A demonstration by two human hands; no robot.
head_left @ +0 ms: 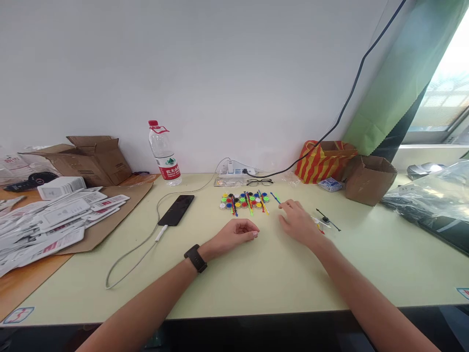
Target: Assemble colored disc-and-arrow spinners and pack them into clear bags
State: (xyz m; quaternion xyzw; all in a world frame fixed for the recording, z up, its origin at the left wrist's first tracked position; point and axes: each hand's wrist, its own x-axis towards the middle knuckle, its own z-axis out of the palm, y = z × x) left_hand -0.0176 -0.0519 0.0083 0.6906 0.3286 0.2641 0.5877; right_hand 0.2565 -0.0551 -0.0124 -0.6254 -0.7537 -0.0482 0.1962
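My left hand (239, 232), with a black watch (195, 258) on its wrist, rests on the table with its fingers curled in towards the thumb. Whether anything small is between those fingertips I cannot make out. Further right, my right hand (298, 222) has its fingertips closed at the near end of a thin blue plastic stick (274, 197). Left of this stick lie rows of small round coloured pieces (243, 200), with bundles of coloured sticks (248, 201) across them. Beside my right hand are a black stick piece (328, 219) and a few white and red pieces (320, 225).
A black phone (177, 210) on a charging cable and a water bottle (166, 156) are to the left, near white cards (62, 215) and a cardboard box (91, 159). Glasses (260, 182) and a power strip (230, 168) sit at the back. A striped bag (311, 164) and small carton (370, 180) stand right.
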